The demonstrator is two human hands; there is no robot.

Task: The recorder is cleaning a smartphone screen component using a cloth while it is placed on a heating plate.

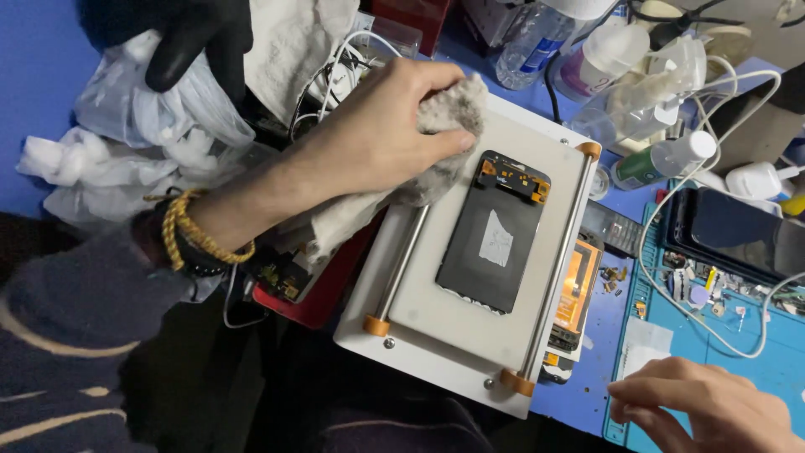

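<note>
My left hand reaches in from the left and is closed on a crumpled grey-white cloth, pressing it on the far left corner of a white flat-topped machine with two metal rods capped in orange. A black phone screen panel lies face down on the machine's plate, with an orange flex strip at its far end and a pale patch in its middle. The cloth sits just beside the panel's far left corner. My right hand rests at the bottom right on the edge of a blue work mat, fingers loosely spread and holding nothing.
A dark phone lies on the mat among small parts and a white cable. Plastic bottles crowd the back. Another opened phone part lies under the machine's right edge. White plastic bags and a black glove lie at the left.
</note>
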